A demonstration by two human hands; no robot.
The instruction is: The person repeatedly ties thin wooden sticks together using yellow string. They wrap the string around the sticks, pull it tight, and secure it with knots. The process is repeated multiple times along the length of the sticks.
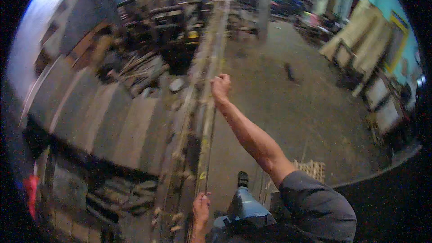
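A long, narrow wooden beam (206, 141) with yellow marks on its side runs away from me, alongside a rough timber piece (180, 162). My right hand (221, 88) is stretched far forward, closed in a fist at the beam's right edge. Much nearer to me, at the bottom of the view, my left hand (201, 208) is closed with thumb and fingers together by the same edge. A thin dark line follows the beam's side between the two hands. Blur hides what, if anything, each hand grips.
Wide grey boards (101, 112) form a bench top on the left, with scrap sticks (137, 67) beyond. Wooden sheets (360, 36) lean by the right wall. A dark object (289, 71) lies on the concrete floor (279, 103). A slatted tray (310, 169) sits beside my right arm.
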